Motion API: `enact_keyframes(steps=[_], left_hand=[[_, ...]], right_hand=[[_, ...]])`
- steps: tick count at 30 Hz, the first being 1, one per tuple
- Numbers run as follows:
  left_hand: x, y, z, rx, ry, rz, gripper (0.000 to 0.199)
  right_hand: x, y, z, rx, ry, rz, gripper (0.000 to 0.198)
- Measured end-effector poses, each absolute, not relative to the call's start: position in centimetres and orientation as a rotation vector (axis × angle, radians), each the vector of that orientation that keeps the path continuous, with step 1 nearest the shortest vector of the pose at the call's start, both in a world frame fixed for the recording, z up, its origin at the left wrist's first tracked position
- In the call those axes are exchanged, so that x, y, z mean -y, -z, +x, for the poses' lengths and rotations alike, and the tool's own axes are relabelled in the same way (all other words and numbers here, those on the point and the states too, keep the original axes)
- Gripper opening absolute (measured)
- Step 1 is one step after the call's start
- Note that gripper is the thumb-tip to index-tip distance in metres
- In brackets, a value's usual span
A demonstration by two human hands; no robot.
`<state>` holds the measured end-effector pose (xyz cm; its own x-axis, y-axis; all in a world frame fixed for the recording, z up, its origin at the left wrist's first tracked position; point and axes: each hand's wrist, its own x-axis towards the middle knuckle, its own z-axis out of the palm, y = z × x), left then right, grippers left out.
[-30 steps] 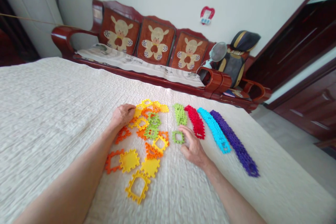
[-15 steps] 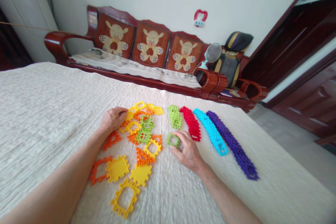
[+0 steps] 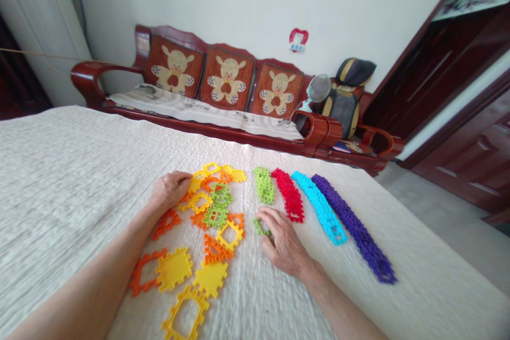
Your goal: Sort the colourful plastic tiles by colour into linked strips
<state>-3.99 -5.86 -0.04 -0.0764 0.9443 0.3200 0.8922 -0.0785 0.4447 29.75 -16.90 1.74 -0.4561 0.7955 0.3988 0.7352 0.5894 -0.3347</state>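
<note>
My right hand (image 3: 282,241) grips a small green interlocking plastic tile (image 3: 261,226) by its right edge, with thumb and fingers around it, low over the cloth. My left hand (image 3: 172,189) has bent, closed fingers at the left edge of a loose heap, against a yellow tile (image 3: 194,185); its fingertips are hidden. In the heap, a green window tile (image 3: 216,217) lies among orange and yellow ones, including an orange triangular tile (image 3: 217,248). Beyond my right hand is an overlapping row of green tiles (image 3: 263,186).
Rows of red tiles (image 3: 288,195), light-blue tiles (image 3: 320,207) and purple tiles (image 3: 354,229) lie to the right. Nearer me are a yellow frame tile (image 3: 169,324) and an orange frame tile (image 3: 135,279). A wooden sofa (image 3: 223,130) stands behind the cloth-covered surface (image 3: 79,170).
The green tile in my right hand has tipped and is now more covered by the fingers. My left hand stays by the heap. The whole view has shifted slightly.
</note>
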Motion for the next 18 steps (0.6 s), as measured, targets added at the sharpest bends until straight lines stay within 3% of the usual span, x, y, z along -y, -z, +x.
enact_keyframes(steps=[8, 18], left_hand=[[5.9, 0.0, -4.0, -2.061, -0.877, 2.063, 0.037], [5.6, 0.8, -4.2, -2.040, -0.913, 2.073, 0.038]], right_hand=[[16.6, -1.3, 30.6, 2.287, -0.116, -1.207, 0.043], [11.8, -2.7, 30.1, 2.165, 0.325, -1.331, 0.039]])
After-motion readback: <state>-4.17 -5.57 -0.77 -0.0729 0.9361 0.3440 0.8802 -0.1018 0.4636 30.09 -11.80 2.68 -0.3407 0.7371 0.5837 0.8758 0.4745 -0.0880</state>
